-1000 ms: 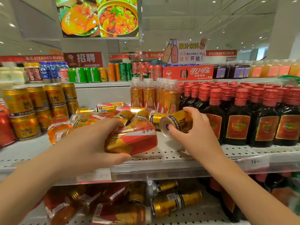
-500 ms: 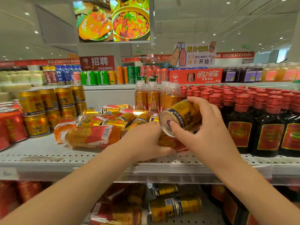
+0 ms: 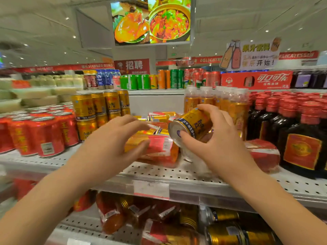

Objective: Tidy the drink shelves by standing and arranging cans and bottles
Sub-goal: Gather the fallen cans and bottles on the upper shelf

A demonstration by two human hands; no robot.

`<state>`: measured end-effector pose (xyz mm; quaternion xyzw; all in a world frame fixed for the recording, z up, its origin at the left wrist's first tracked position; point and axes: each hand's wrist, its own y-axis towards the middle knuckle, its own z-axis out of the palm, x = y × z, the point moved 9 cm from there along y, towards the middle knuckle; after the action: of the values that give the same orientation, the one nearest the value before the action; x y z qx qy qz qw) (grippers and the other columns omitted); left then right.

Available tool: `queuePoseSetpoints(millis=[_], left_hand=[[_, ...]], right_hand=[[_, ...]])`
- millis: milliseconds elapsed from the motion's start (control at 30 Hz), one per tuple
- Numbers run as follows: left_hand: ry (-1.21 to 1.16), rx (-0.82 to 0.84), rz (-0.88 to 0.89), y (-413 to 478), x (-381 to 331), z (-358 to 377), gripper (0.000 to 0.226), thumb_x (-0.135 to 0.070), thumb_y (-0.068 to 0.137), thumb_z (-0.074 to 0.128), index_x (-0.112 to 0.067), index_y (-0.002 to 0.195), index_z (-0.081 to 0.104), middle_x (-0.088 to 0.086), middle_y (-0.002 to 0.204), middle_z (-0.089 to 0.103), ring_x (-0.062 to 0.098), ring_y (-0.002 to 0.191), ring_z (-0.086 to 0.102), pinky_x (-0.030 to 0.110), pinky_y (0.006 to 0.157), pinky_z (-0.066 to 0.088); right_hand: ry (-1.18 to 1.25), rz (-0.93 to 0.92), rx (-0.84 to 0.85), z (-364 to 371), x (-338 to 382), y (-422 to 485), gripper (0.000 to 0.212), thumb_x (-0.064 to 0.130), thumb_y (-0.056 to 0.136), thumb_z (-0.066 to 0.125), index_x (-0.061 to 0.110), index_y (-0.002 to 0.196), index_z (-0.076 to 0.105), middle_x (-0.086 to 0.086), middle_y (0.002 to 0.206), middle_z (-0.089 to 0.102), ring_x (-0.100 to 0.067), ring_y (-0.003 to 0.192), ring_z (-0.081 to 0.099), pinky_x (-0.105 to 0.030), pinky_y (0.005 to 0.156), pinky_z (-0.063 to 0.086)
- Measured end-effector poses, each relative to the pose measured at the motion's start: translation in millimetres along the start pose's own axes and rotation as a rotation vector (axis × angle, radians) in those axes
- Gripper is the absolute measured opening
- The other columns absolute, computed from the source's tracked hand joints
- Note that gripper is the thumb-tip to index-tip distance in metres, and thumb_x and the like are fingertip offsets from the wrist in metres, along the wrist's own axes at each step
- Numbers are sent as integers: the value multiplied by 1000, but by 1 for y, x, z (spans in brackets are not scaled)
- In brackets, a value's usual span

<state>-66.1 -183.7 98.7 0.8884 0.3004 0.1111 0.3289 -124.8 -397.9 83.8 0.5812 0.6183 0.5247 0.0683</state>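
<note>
The step in hand is lifting one fallen can out of the jumble in the middle of the shelf (image 3: 159, 172). The right hand (image 3: 217, 138) has its fingers and thumb curled round a gold can (image 3: 192, 124), which it holds in the air above the shelf, tilted, with one silver end turned towards the camera. The left hand (image 3: 109, 144) is spread, fingers stretched out over a wrapped pack (image 3: 157, 149) that lies on its side near the shelf's front edge. Its thumb is at the pack's near end (the blur hides whether it actually touches).

The next move would seem to be turning the gold can upright and setting it with its own kind. The stacked gold cans (image 3: 99, 110) stand to the left, beside the red cans (image 3: 44, 135), so the can likely has to cross over the lying packs. That calls for a turn of the wrist and a flat landing, or the stack could topple. The left hand looks placed to grasp or shift the wrapped pack next. The dark bottles (image 3: 300, 138) on the right already stand in rows, and more cans lie on the lower shelf (image 3: 79, 225).
</note>
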Motion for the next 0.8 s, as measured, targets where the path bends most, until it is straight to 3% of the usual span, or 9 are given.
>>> queuePoseSetpoints(millis=[167,233,333,500,700,800], left_hand=[[-40,-40,-322,-65,146,-17,5,-37,95,63,-36,94,68,-20,83,68,-1,75,62,34,65,53],[17,15,-368,-86,192,-11,10,-31,95,66,-34,86,68,-18,74,67,0,68,61,32,62,50],[-9,93,-329,-104,234,-3,14,-33,97,66,-36,83,66,-17,78,65,0,74,60,30,65,48],[-167,127,-201,-122,269,-2,23,-52,99,51,-41,87,68,-20,90,62,1,88,63,27,73,49],[-338,93,-139,-128,286,-4,25,-55,97,49,-40,91,68,-14,91,65,10,88,65,27,74,47],[-366,97,-95,-128,285,-3,22,-50,97,50,-39,89,67,-13,86,61,10,85,63,25,72,46]], right_hand=[[39,-37,20,67,47,15,72,74,69,62,48,132,41,12,125,41,4,107,48,-18,91,46],[42,-49,27,98,71,23,75,80,67,56,47,132,41,13,122,42,1,108,49,-22,90,49],[33,-69,49,150,103,32,79,78,67,57,41,134,44,10,119,44,-7,107,51,-30,94,50],[-15,-74,147,237,135,38,80,78,66,54,41,135,40,10,118,43,-5,106,48,-22,89,47],[-127,-25,249,317,146,36,76,58,77,71,33,141,38,4,123,41,-15,117,44,-27,97,42],[-147,50,245,333,138,34,76,60,77,71,33,140,38,2,124,43,-16,117,47,-31,98,46]])
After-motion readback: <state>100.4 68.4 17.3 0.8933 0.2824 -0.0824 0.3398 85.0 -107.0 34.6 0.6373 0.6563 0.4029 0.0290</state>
